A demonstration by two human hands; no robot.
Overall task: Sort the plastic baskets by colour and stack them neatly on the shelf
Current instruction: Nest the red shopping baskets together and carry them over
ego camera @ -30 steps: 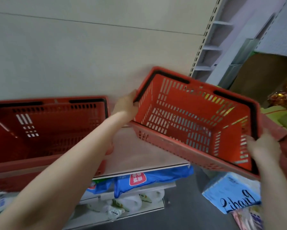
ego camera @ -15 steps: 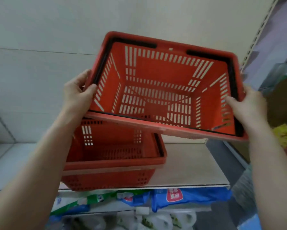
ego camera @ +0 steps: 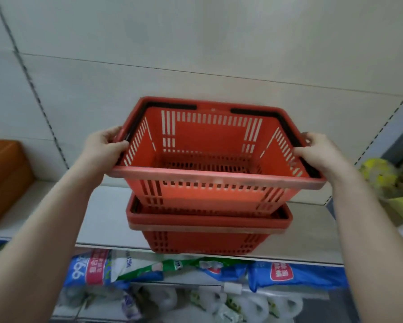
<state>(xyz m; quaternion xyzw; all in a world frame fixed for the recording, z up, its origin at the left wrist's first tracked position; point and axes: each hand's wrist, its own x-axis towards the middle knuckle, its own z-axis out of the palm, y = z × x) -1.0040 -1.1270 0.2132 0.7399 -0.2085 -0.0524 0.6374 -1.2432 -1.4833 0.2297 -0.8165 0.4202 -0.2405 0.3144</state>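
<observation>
I hold a red plastic basket with black handles level in front of me. My left hand grips its left rim and my right hand grips its right rim. The basket's bottom sits partly inside a second red basket that stands on the white shelf. The lower basket's inside is hidden by the upper one.
An orange-brown box stands on the shelf at the far left. Below the shelf lie blue, green and white packages and several white rolls. Yellow goods sit past the upright at the right. A pale back wall rises behind the shelf.
I swung the held basket from the right, over the shelf basket, levelled it and lowered it partway into that basket. The view has shifted left and centred on the stack.
</observation>
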